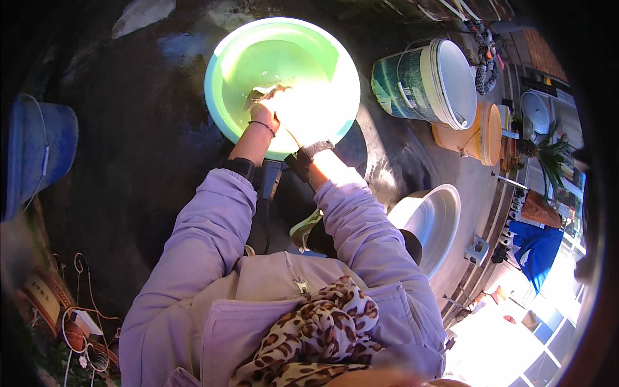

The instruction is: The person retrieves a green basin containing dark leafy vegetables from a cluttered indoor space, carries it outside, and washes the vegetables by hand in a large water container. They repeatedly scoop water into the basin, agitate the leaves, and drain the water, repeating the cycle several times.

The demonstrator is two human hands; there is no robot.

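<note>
A round green plastic basin point(285, 55) with a pale blue outer wall stands on the dark floor before me, with what looks like water in it. Inside it, my left hand point(264, 110) is at a small dark and white item point(255, 96) that I cannot name. My right hand point(286, 102) meets the left near the basin's middle; strong sunlight washes out most of it. How the fingers of either hand lie cannot be made out. A dark bracelet is on my left wrist, and dark straps are around both wrists.
A large dark green and white bucket point(408, 84) stands right of the basin, an orange bucket point(466, 133) beyond it. A pale tub point(435, 227) is near my right elbow. At the far left is a blue bucket point(53, 145). A person point(485, 63) is at the upper right.
</note>
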